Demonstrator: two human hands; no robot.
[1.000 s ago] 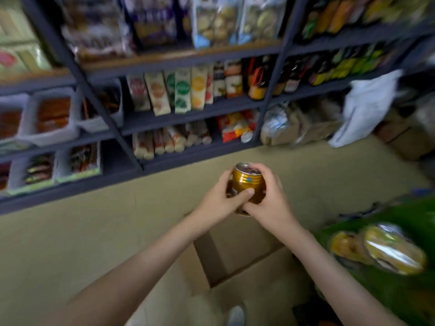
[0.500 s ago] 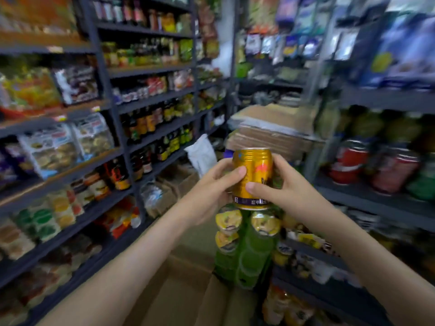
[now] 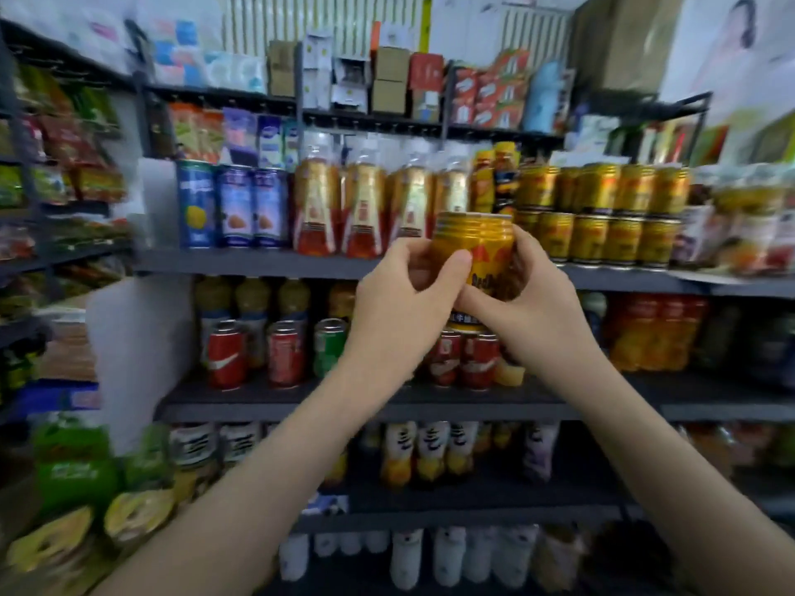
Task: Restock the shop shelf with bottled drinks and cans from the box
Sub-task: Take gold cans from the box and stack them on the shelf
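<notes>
Nearest to us, our two forearms reach up and forward. Our left grip (image 3: 402,296) is curled round the left side of the gold can (image 3: 473,243), thumb lying across its front. Our right grip (image 3: 537,311) wraps the right side and lower part, fingers behind and thumb in front. Both grips are closed on the can. We hold it upright in the air, in front of the shelf edge (image 3: 258,262) and not yet resting on anything.

We judge the can to be full, so it is heavy for its size. Its wall is stiff but thin and will dent under a hard squeeze. The metal is smooth and may slip, so the best hold is round the middle of the body, leaving the base and the top rim free for setting down.

Behind the can stand tall bottles (image 3: 365,208) with gold labels, and blue cans (image 3: 234,208) to their left. To the right is a two-layer stack of matching gold cans (image 3: 602,217), where this one probably belongs. The can hides the spot just behind it, so we cannot tell whether there is a gap. Red cans (image 3: 223,354) sit on the shelf below. The box is out of view.
</notes>
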